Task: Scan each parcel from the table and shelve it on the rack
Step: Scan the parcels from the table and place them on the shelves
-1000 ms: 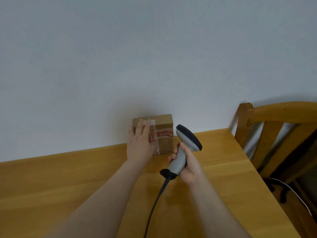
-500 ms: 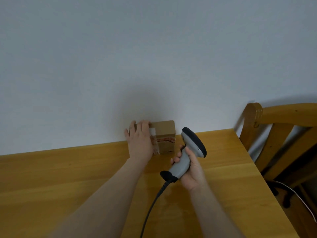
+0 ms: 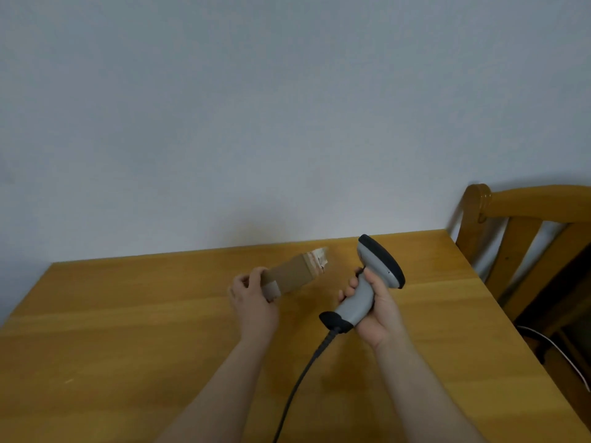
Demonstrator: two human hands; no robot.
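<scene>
Left hand (image 3: 252, 295) grips the tilted box (image 3: 292, 276) by one end while right hand (image 3: 374, 310) grips the scanner (image 3: 372, 279); that thin hold could let the box slip before scanning

A plain pale wall (image 3: 287, 107) fills the upper view. A wooden chair (image 3: 537, 203) stands at the right edge. A thin white cable (image 3: 532, 330) lies on the floor beneath it.

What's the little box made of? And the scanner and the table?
The box looks like matte brown cardboard, taped at one end. The scanner seems smooth grey and black plastic. The table looks like varnished wood: visible grain, slight sheen.
</scene>
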